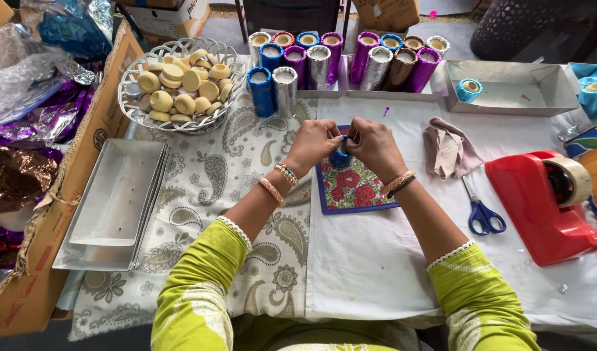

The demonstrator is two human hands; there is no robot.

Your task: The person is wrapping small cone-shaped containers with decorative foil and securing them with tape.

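Two hands are seen at the centre of a cloth-covered table point(376, 260). A small blue foil-wrapped cylinder point(340, 158) is pinched between the curled fingers of the left hand point(313, 144) and the right hand point(374, 145), just above a floral mat point(350, 190). At 11 o'clock, a white basket point(133, 107) of pale round discs point(183, 83) is placed. At 12 o'clock, foil-wrapped tubes point(324, 58) are lined up. At 3 o'clock, blue scissors point(482, 211) and a red tape dispenser point(539, 201) are laid. At 9 o'clock, silver trays point(113, 201) are stacked.
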